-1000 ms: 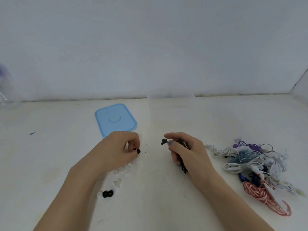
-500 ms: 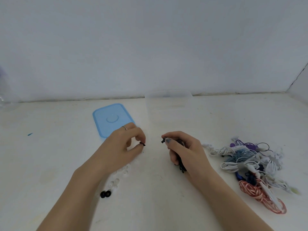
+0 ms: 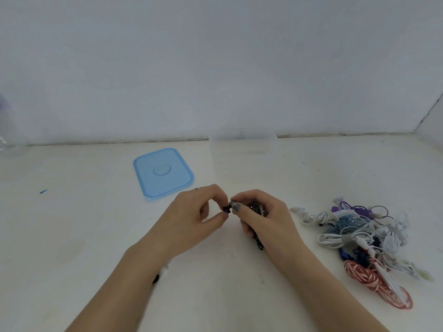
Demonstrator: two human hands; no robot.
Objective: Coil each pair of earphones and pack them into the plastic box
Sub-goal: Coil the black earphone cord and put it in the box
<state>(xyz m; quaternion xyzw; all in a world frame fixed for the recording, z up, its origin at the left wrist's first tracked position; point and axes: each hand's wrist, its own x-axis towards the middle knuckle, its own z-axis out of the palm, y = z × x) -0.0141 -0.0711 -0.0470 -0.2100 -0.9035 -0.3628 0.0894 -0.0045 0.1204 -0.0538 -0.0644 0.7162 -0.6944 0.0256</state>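
Note:
My right hand [image 3: 263, 216] grips a bundle of black earphones [image 3: 257, 209], its cord hanging below the palm, with one earbud pinched at the fingertips. My left hand [image 3: 191, 219] pinches a small black ear tip [image 3: 226, 209] against that earbud, so both hands meet at the table's middle. A clear plastic box [image 3: 243, 146] stands behind them by the wall. Its blue lid [image 3: 163, 174] lies flat to the left. A tangled pile of white, blue, purple and red-striped earphones [image 3: 359, 238] lies to the right.
Loose white and black ear tips [image 3: 164, 269] lie on the table, mostly hidden under my left forearm. A clear bottle [image 3: 7, 130] stands at the far left edge. A small blue mark [image 3: 43, 191] is on the table at left.
My left hand lifted from the loose ear tips with a black tip and moved right to meet my right hand, which held the earbud in place.

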